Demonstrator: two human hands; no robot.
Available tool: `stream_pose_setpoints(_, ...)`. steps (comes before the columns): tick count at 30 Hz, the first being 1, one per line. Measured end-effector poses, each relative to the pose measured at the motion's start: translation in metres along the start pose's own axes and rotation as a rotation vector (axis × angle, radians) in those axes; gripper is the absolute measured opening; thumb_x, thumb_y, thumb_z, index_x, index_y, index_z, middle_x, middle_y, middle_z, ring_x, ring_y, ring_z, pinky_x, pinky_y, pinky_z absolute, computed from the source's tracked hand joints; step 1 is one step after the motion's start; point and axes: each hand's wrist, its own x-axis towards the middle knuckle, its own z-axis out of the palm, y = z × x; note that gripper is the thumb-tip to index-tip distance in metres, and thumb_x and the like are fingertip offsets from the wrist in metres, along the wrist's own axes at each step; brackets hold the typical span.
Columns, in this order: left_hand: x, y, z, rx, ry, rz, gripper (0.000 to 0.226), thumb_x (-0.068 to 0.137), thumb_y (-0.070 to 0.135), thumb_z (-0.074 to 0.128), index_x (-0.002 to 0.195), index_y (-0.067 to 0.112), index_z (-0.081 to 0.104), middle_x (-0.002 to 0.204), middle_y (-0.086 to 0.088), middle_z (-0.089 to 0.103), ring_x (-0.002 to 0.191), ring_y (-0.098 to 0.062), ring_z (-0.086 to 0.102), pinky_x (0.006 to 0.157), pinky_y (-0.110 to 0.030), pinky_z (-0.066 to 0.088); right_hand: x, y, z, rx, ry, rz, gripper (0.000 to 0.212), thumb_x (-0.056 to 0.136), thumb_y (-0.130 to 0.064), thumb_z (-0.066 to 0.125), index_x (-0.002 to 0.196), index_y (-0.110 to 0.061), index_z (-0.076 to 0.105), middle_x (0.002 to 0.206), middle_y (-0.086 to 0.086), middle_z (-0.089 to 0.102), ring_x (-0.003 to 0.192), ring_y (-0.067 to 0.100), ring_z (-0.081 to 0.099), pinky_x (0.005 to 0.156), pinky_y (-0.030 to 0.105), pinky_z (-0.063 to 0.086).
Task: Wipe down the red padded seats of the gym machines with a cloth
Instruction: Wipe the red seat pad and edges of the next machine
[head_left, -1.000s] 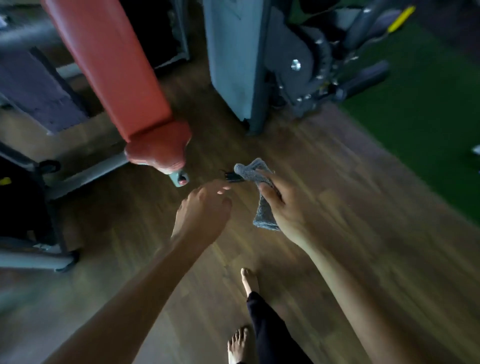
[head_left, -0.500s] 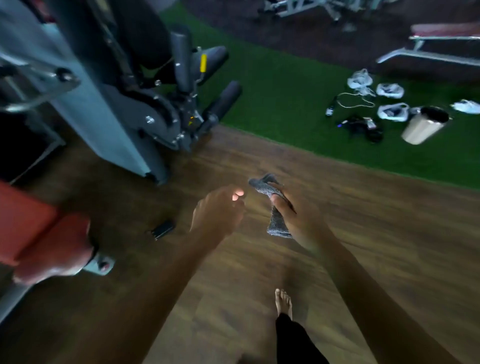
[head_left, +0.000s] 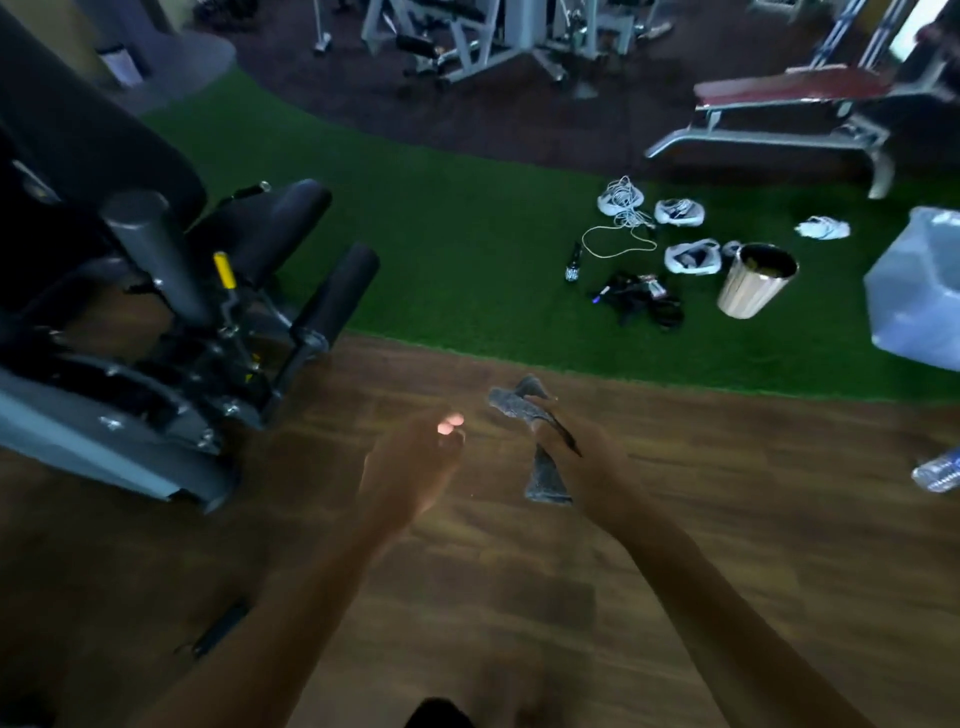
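Observation:
My right hand (head_left: 576, 457) grips a grey cloth (head_left: 519, 408) in front of me, above the wooden floor; the cloth's tail hangs below the palm. My left hand (head_left: 415, 462) hovers just left of it with loosely curled fingers and holds nothing. A bench with a red padded seat (head_left: 789, 85) stands far off at the upper right. No red pad is near either hand.
A grey leg machine with black rollers (head_left: 332, 291) stands at the left. On the green turf (head_left: 457, 218) lie white shoes, a cable, a dark bag and a gold bin (head_left: 753, 283). A plastic bottle (head_left: 937, 470) lies at the right edge, and a small black object (head_left: 221, 629) lies on the floor.
The view has swung right and away from the red pad at the left, which has left the frame. Both hands keep their pose, the cloth still in the right one.

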Motion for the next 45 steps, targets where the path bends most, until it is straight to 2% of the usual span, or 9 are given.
stream_pose_setpoints(4, 0.094, 0.015, -0.02, 0.003, 0.002, 0.047, 0.031, 0.095, 0.027, 0.055, 0.123, 0.027, 0.068, 0.121, 0.001, 0.071, 0.108, -0.019, 0.066, 0.097, -0.039, 0.052, 0.098, -0.013, -0.005, -0.015, 0.012, -0.022, 0.037, 0.104, -0.032, 0.046, 0.14, -0.033, 0.053, 0.13, -0.001, 0.063, 0.114, 0.021, 0.06, 0.083, 0.028, 0.04)
stream_pose_setpoints(10, 0.268, 0.024, -0.064, 0.02, 0.027, 0.105, 0.029, 0.097, 0.025, 0.054, 0.122, 0.022, 0.068, 0.119, -0.002, 0.072, 0.101, -0.017, 0.067, 0.092, -0.035, 0.053, 0.267, -0.032, 0.0, 0.011, 0.002, -0.01, 0.036, 0.104, -0.029, 0.047, 0.14, -0.03, 0.054, 0.131, 0.0, 0.063, 0.114, 0.018, 0.059, 0.084, 0.025, 0.04)
stream_pose_setpoints(14, 0.379, 0.043, -0.1, 0.069, 0.003, 0.131, 0.029, 0.098, 0.025, 0.053, 0.123, 0.023, 0.067, 0.122, 0.002, 0.07, 0.107, -0.018, 0.065, 0.095, -0.037, 0.052, 0.378, -0.053, -0.01, 0.07, 0.049, 0.001, 0.034, 0.103, -0.025, 0.05, 0.136, -0.028, 0.058, 0.123, -0.008, 0.063, 0.114, 0.012, 0.058, 0.088, 0.022, 0.041)
stream_pose_setpoints(23, 0.634, 0.092, -0.154, 0.033, 0.007, 0.14, 0.025, 0.098, 0.024, 0.055, 0.119, 0.023, 0.068, 0.12, 0.004, 0.071, 0.107, -0.016, 0.065, 0.094, -0.036, 0.052, 0.639, -0.077, -0.042, 0.063, 0.119, -0.068, 0.033, 0.101, -0.022, 0.054, 0.133, -0.025, 0.061, 0.117, -0.014, 0.061, 0.101, -0.011, 0.05, 0.078, -0.006, 0.032)
stream_pose_setpoints(28, 0.792, 0.115, -0.182, 0.029, 0.043, 0.117, 0.025, 0.099, 0.026, 0.054, 0.121, 0.024, 0.066, 0.12, 0.004, 0.07, 0.103, -0.016, 0.066, 0.093, -0.038, 0.054, 0.811, -0.083, -0.055, 0.077, 0.037, -0.075, 0.034, 0.102, -0.026, 0.052, 0.135, -0.028, 0.06, 0.123, -0.009, 0.064, 0.109, 0.005, 0.059, 0.079, 0.003, 0.039)
stream_pose_setpoints(31, 0.876, 0.126, -0.21, 0.044, 0.064, 0.079, 0.027, 0.1, 0.026, 0.053, 0.124, 0.023, 0.066, 0.116, 0.002, 0.071, 0.094, -0.017, 0.069, 0.085, -0.037, 0.057, 0.909, -0.106, -0.064, 0.071, 0.006, -0.101, 0.035, 0.102, -0.027, 0.051, 0.136, -0.027, 0.058, 0.123, -0.012, 0.06, 0.111, 0.004, 0.056, 0.083, 0.005, 0.038)
stream_pose_setpoints(35, 0.983, 0.126, -0.253, -0.011, 0.11, 0.032, 0.027, 0.101, 0.025, 0.052, 0.124, 0.021, 0.065, 0.122, 0.002, 0.07, 0.094, -0.016, 0.068, 0.083, -0.032, 0.054, 1.031, -0.142, -0.063, 0.088, -0.083, -0.098, 0.036, 0.103, -0.031, 0.048, 0.139, -0.031, 0.054, 0.117, -0.005, 0.059, 0.098, 0.01, 0.063, 0.091, 0.029, 0.053)
stream_pose_setpoints(40, 1.127, 0.105, -0.306, -0.06, 0.155, 0.007, 0.027, 0.102, 0.024, 0.052, 0.124, 0.018, 0.065, 0.126, 0.001, 0.068, 0.098, -0.009, 0.061, 0.084, -0.026, 0.044, 1.187, -0.175, -0.035, 0.067, -0.148, -0.117, 0.036, 0.104, -0.03, 0.046, 0.14, -0.032, 0.052, 0.114, -0.004, 0.059, 0.088, 0.002, 0.061, 0.076, 0.013, 0.052)
stream_pose_setpoints(45, 1.275, 0.073, -0.368, -0.086, 0.168, -0.05, 0.027, 0.101, 0.024, 0.051, 0.123, 0.021, 0.066, 0.122, 0.002, 0.07, 0.097, -0.014, 0.067, 0.087, -0.031, 0.052, 1.339, -0.222, 0.0, 0.064, -0.191, -0.136, 0.036, 0.103, -0.03, 0.048, 0.138, -0.036, 0.054, 0.131, -0.014, 0.052, 0.113, 0.003, 0.055, 0.086, 0.009, 0.042)
